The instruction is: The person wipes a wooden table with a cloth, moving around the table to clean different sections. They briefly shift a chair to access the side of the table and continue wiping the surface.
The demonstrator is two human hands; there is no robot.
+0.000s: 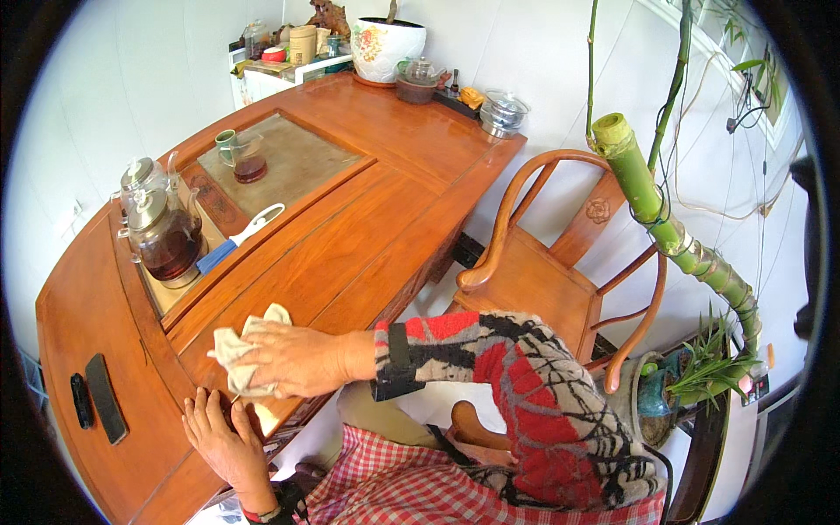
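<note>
My right hand presses a crumpled cream cloth against the wooden table near its front edge. The fingers curl over the cloth, and part of it sticks out beyond them. Just nearer and to the left, my left hand lies on the tabletop with its fingers stretched out, holding nothing. Its fingertips are close to the cloth.
Glass teapots with dark tea stand at the left by a blue-and-white brush. A glass pitcher and green cup sit farther back. A phone lies left; a wooden chair stands right.
</note>
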